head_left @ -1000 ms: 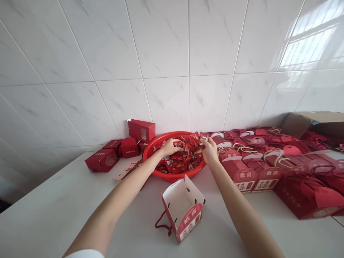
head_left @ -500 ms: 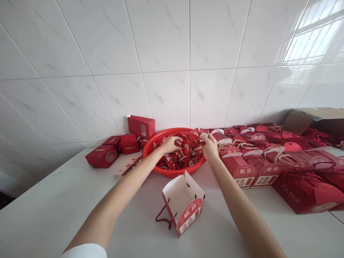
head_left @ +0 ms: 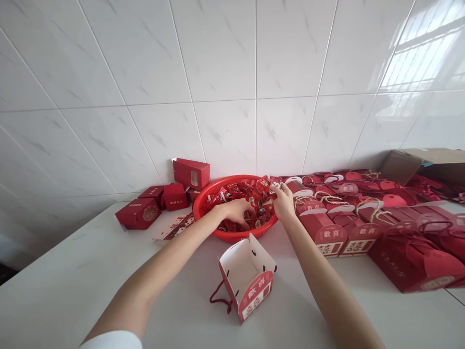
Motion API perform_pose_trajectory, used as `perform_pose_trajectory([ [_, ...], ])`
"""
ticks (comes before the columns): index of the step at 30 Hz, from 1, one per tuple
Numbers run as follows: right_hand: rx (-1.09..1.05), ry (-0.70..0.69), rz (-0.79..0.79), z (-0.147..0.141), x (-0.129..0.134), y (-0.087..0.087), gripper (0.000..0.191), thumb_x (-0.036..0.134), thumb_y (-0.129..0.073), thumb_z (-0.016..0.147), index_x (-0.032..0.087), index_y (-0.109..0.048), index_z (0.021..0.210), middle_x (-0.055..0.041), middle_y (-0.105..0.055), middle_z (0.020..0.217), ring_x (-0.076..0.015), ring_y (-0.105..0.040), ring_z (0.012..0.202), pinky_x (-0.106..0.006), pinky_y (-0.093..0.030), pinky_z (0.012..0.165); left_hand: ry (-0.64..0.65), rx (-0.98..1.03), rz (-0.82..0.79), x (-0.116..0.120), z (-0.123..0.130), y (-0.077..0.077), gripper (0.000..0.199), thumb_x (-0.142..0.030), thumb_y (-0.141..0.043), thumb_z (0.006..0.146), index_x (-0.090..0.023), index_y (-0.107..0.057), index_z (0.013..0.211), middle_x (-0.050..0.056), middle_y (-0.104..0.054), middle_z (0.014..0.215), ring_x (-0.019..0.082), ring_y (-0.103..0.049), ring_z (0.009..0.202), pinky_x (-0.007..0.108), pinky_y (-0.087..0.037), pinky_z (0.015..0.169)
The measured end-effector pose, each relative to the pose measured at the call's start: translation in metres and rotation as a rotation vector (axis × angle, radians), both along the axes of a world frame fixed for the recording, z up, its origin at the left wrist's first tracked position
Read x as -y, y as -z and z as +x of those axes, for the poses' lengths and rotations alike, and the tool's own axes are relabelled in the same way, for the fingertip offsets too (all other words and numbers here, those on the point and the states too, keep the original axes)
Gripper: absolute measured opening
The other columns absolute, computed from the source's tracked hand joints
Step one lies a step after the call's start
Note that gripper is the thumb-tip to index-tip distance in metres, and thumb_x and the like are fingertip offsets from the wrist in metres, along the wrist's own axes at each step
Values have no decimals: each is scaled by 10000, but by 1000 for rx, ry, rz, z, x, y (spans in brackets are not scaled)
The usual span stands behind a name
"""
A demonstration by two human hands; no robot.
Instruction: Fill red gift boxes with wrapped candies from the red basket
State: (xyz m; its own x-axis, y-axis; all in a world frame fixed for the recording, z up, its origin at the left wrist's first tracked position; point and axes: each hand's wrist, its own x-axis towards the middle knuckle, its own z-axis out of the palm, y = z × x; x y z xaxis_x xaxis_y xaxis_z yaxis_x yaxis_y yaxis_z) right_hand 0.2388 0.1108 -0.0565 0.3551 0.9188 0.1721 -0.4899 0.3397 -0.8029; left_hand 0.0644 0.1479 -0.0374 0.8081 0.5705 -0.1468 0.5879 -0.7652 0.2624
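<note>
Basket (head_left: 236, 236), red plastic with mesh sides, sits against the tiled wall (head_left: 225, 140), heaped with small red wrapped sweets (head_left: 259, 206). From where I stand the pile nearly reaches the rim, gold and white print on some wrappers. Nearer the person, an open box (head_left: 247, 291) on the pale table (head_left: 101, 276): flaps up, white inner walls and floor in view, red printed front, dark red cord (head_left: 220, 300) looped out at its left side. It stands just in front of the basket, between the forearms.

Left hand (head_left: 238, 212) is inside the basket, fingers bent down into the sweets; tips are buried among wrappers, so I can't tell whether they are together or clamped on one. Sweets lie right under and around those fingers.

Right hand (head_left: 284, 198) is at the basket's right edge, thumb and fingers pinched on a pale-labelled packet (head_left: 275, 183), which pokes up beyond the fingertips.

Right of the basket: rows of closed red gift boxes (head_left: 329, 235), some with rope handles, then a brown carton (head_left: 436, 156) with dark red stuff at its mouth. Left: several dark red boxes (head_left: 138, 213), plus a flat printed piece (head_left: 177, 227) partly behind the left forearm.
</note>
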Motion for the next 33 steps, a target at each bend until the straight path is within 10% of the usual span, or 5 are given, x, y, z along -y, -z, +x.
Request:
perform_pose_trajectory([
  [9,22,5,8,0,0,1,333,344,-790,541,235,-496,655,36,-587,678,-149,-535,686,-269,-449,629,-222,124,85,-2,5,4,182,-129,-802,533,-251,-669,547,17,-686,664,264,-670,823,291,-500,775],
  [18,20,10,5,0,3,-1,302,326,-770,543,227,-506,652,45,-579,678,-130,-517,677,-255,-430,630,-451,297,91,-22,-17,4,237,-61,-701,689,-218,-749,860,41,-776,915,243,-727,910,287,-542,814],
  [33,65,8,5,1,2,1,331,329,-785,563,238,-483,664,40,-572,668,-153,-553,705,-271,-450,636,-636,366,123,-33,-27,7,251,-59,-598,752,-211,-782,831,50,-799,984,238,-720,988,275,-528,899],
])
